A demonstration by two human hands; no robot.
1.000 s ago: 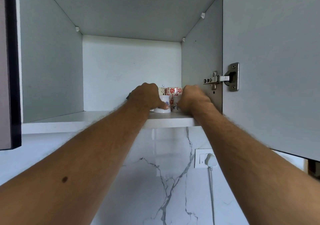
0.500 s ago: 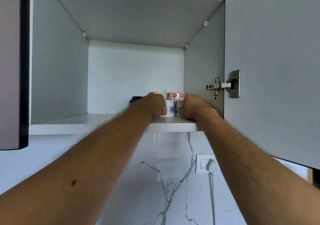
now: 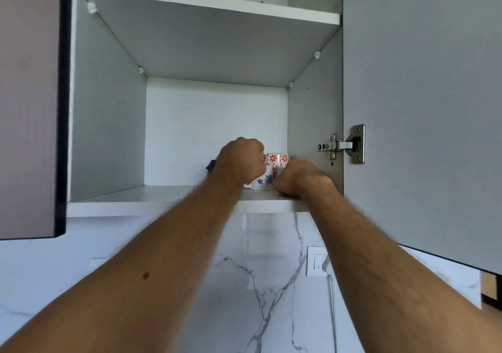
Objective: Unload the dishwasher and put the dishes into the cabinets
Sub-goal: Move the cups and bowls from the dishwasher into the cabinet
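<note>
A white cup with blue flowers (image 3: pixel 261 182) stands on the lower cabinet shelf (image 3: pixel 122 201), near its right end. My left hand (image 3: pixel 240 159) is curled over its left side and grips it. My right hand (image 3: pixel 298 179) is curled just right of it, wrapped round a second cup (image 3: pixel 274 172) that is almost wholly hidden and shows only as a sliver. Behind both hands stands a mug with red flowers (image 3: pixel 277 158). A dark object (image 3: pixel 211 165) peeks out behind my left wrist.
The cabinet's left door (image 3: pixel 27 108) and right door (image 3: pixel 421 108) stand open; a metal hinge (image 3: pixel 341 145) sits by my right hand. An upper shelf (image 3: pixel 190 2) spans the top. Below are a marble backsplash and a wall socket (image 3: pixel 315 261) with a plug.
My left hand has risen slightly and its knuckles sit higher over the blue-flowered cup. My right hand stays curled beside it. The view has tilted upward, showing the upper shelf.
</note>
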